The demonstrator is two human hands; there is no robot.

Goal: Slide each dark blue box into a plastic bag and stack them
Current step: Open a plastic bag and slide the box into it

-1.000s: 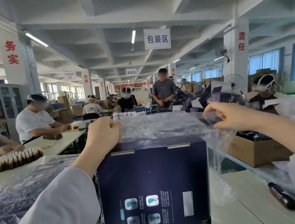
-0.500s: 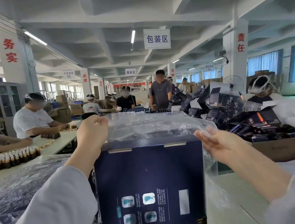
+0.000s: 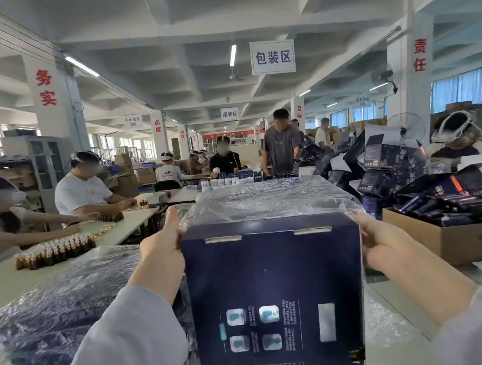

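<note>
A dark blue box [image 3: 276, 292] stands upright in front of me, its printed face toward the camera. A clear plastic bag [image 3: 265, 199] covers its top and far part. My left hand [image 3: 160, 251] grips the bag's edge at the box's upper left corner, thumb up. On the opposite side, my right hand [image 3: 381, 241] holds the bag's edge against the box's upper right side. To the left lies a stack of bagged dark blue boxes [image 3: 57, 317] under crinkled plastic.
A cardboard carton [image 3: 462, 241] heaped with flat dark blue boxes sits at the right. Amber vials [image 3: 55, 251] stand in rows on the left table, where seated people work. More people are farther back. The pale tabletop [image 3: 392, 333] shows by my right arm.
My right hand came down from holding the bag's mouth up at the right and now presses the bag against the box's right side. The bag sits lower over the box.
</note>
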